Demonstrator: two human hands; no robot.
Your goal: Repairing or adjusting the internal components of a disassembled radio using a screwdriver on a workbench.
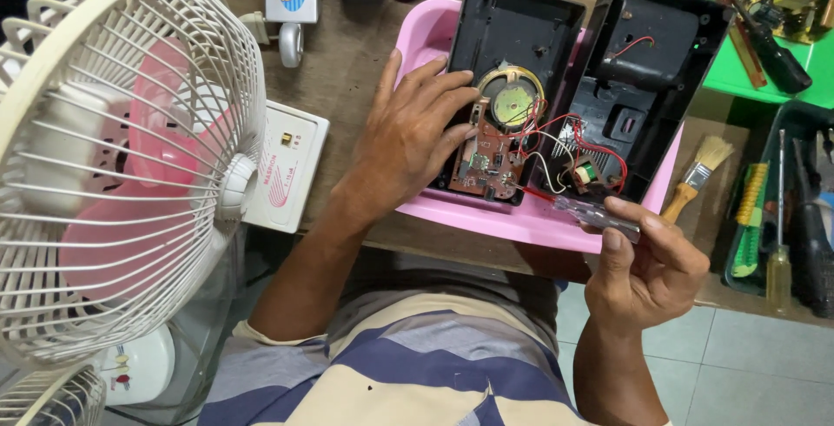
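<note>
My left hand (408, 144) rests flat, fingers spread, on the opened radio case (512, 44) and its circuit board (486, 161) in the pink tray (521, 222) on the desk (356, 44). My right hand (651, 261) grips a clear-handled screwdriver (595, 216), tip near the board.

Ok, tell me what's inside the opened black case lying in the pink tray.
Inside the black case: a round speaker, a brown circuit board and red and white wires. The left hand covers the board's left edge, so that part is hidden.
</note>
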